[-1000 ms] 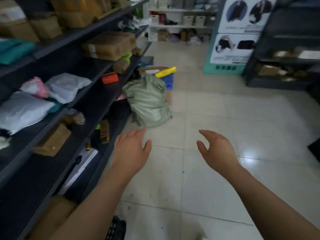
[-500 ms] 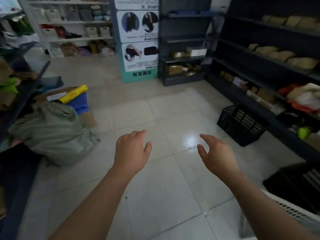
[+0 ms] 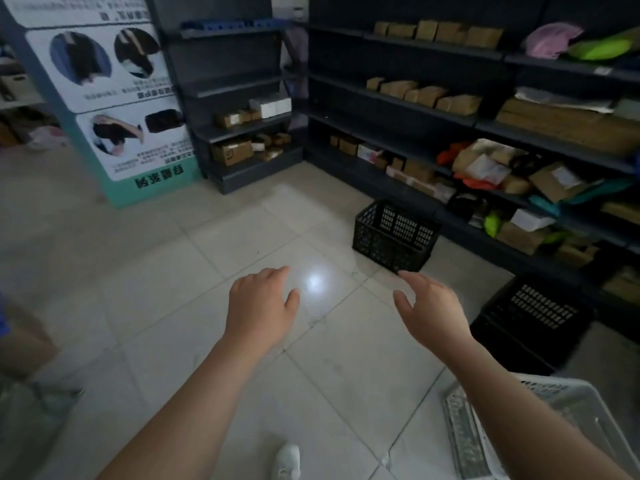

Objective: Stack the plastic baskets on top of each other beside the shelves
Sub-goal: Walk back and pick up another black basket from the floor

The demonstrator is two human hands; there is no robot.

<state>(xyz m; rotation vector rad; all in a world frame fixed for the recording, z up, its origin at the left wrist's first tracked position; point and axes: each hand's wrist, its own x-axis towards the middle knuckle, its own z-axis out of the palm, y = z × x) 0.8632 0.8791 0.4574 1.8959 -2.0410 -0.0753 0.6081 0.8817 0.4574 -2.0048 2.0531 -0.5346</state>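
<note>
A black plastic basket (image 3: 394, 233) stands on the tiled floor in front of the dark shelves (image 3: 450, 112) on the right. A second black basket (image 3: 533, 317) sits nearer, at the right, also beside the shelves. A white plastic basket (image 3: 467, 434) shows at the bottom right, partly behind my right forearm. My left hand (image 3: 259, 306) and my right hand (image 3: 433, 310) are held out over the floor, both empty with fingers apart. My right fingertips reach close to the first black basket's near corner in the picture.
The shelves hold brown boxes and coloured parcels. A teal poster stand (image 3: 104, 109) rises at the back left beside a narrow dark shelf unit (image 3: 239, 109). A brown box edge (image 3: 20, 341) sits at the far left. My white shoe (image 3: 287, 459) shows below.
The view has swung to the right, away from the left shelves and the green sack, toward the right shelves and the baskets. Both hands keep the same open pose in front of me.
</note>
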